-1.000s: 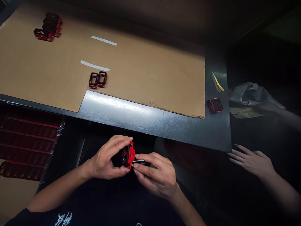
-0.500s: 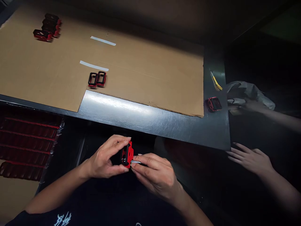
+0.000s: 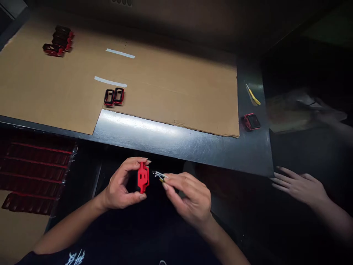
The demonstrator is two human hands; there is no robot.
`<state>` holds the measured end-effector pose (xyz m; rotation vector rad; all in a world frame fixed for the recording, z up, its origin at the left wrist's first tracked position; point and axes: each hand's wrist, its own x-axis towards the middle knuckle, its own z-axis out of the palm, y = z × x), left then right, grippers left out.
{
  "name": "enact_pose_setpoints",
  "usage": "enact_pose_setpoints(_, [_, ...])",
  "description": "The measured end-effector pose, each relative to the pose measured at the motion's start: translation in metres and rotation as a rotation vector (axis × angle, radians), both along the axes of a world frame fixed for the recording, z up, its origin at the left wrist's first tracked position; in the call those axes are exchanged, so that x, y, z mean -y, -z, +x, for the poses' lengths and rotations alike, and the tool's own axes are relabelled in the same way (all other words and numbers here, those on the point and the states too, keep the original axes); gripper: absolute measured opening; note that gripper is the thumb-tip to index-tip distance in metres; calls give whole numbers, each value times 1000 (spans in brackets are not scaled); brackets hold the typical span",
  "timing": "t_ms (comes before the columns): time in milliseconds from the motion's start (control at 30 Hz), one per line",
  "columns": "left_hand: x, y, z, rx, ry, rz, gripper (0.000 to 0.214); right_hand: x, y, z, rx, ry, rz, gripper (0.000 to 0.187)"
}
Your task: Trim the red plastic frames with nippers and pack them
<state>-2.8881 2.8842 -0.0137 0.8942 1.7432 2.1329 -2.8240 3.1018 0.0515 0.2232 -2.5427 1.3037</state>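
Note:
My left hand [image 3: 121, 184] grips a small red-and-black plastic frame [image 3: 142, 177] by its ends, thumb below and fingers above, its red side in view. To the right of it, my right hand [image 3: 190, 193] pinches metal tweezers [image 3: 160, 175] with a bit of yellow near the fingers. The tips point at the frame across a small gap. A tiny dark bit shows at the tips, too small to name. Two similar frames [image 3: 114, 96] stand side by side on the cardboard sheet [image 3: 171, 88] ahead.
More red-and-black frames [image 3: 59, 41] sit at the far left. On the metal table [image 3: 154, 129] at right lie a yellow-handled tool [image 3: 253, 94] and another frame [image 3: 251, 122]. Rows of dark red parts [image 3: 33, 165] lie lower left. Another person's hand [image 3: 299, 186] rests by the table corner.
The tweezers have drawn back from the frame. My left hand has turned the frame and shifted slightly left. The other person's far hand, with a pale bag, has moved right.

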Motion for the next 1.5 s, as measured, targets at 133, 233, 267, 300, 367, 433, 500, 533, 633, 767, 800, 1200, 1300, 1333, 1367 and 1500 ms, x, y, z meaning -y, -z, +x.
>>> enact_pose_setpoints(133, [-1, -1, 2, 130, -46, 151, 68, -16, 30, -26, -1, 263, 85, 20])
enact_pose_setpoints(233, [0, -1, 3, 118, -59, 163, 70, -29, 55, -48, -59, 341, 208, 17])
enact_pose_setpoints(267, [1, -1, 3, 111, -63, 158, 70, -32, 63, -55, -72, 340, 247, 16])
enact_pose_setpoints(300, [1, 0, 3, 105, -68, 152, 71, -35, 69, -60, -79, 338, 283, 17])
enact_pose_setpoints(367, [2, 1, 4, 91, -79, 142, 71, -38, 80, -69, -92, 334, 337, 20])
enact_pose_setpoints(433, [1, 2, 4, 82, -88, 134, 71, -38, 84, -73, -116, 349, 368, 23])
enact_pose_setpoints(500, [1, 3, 3, 74, -94, 126, 70, -36, 83, -72, -159, 393, 378, 24])
enact_pose_setpoints(533, [0, 4, 3, 70, -96, 120, 70, -34, 80, -69, -189, 425, 371, 22])
enact_pose_setpoints(633, [-1, 7, 2, 57, -90, 95, 70, -23, 62, -53, -230, 460, 223, 8])
enact_pose_setpoints(767, [-3, 11, 0, 24, -88, 46, 70, 1, 41, -28, 276, 143, -402, 13])
enact_pose_setpoints(800, [-4, 11, -1, 10, -91, 30, 70, 6, 39, -24, 461, 26, -581, 20])
enact_pose_setpoints(1200, [-4, -3, -13, -439, -69, -144, 78, 17, 12, -31, 817, -76, -550, 21])
enact_pose_setpoints(1300, [-4, -6, -16, -534, -72, -131, 81, 21, 0, -34, 786, -65, -414, 21])
enact_pose_setpoints(1333, [-5, -6, -17, -548, -72, -131, 81, 22, -3, -35, 780, -69, -387, 21])
enact_pose_setpoints(1367, [-5, -7, -18, -557, -74, -131, 81, 22, -5, -36, 776, -72, -365, 20])
enact_pose_setpoints(1500, [-4, -8, -18, -575, -82, -135, 75, 20, -8, -37, 774, -127, -323, 20])
